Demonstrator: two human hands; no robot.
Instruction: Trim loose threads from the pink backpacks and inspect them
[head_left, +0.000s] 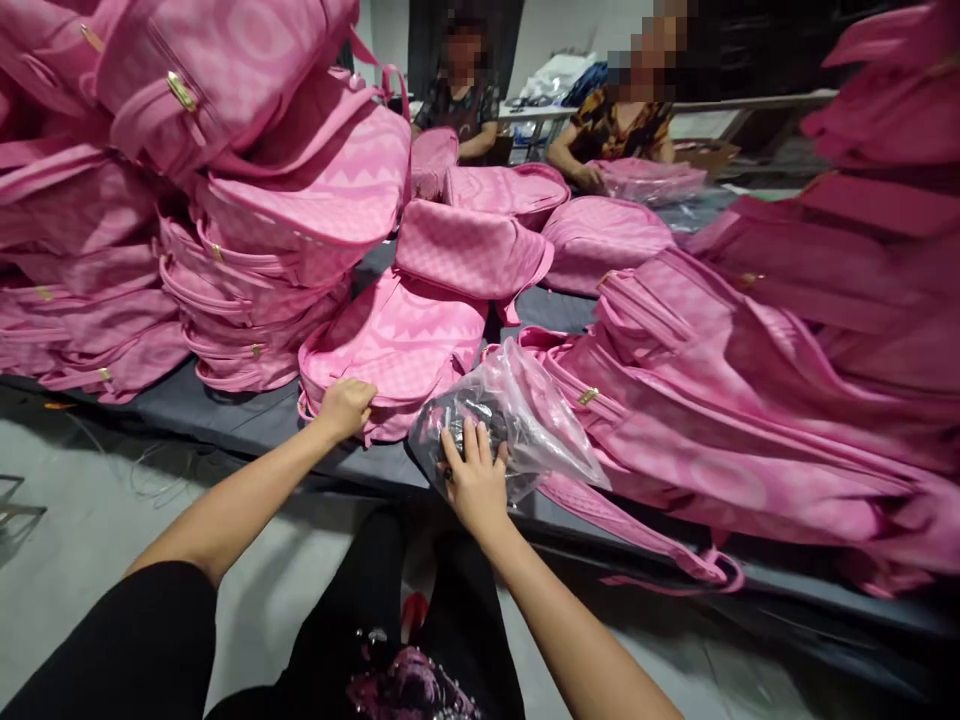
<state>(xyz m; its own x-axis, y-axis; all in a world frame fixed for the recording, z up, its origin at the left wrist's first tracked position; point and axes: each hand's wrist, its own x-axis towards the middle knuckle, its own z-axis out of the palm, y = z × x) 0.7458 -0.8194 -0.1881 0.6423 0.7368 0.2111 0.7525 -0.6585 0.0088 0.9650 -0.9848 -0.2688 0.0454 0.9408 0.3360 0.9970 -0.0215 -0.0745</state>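
Observation:
My left hand [346,408] is closed on the near edge of a pink backpack [401,330], which lies flat at the front of the dark table. To its right, my right hand [474,470] rests with fingers spread on a clear plastic bag [525,425]. Something dark shows through the plastic under my fingers; I cannot make out what it is. The bag touches the backpack's right corner and overlaps pink fabric behind it. Another pink backpack [465,250] lies across the far end of the one at my left hand.
Tall stacks of pink backpacks [292,190] stand on the left, and more [697,400] are heaped on the right, one strap [637,530] hanging over the table edge [247,430]. Across the table sit two people; one person's hand [589,178] touches a plastic-wrapped pink item [652,180].

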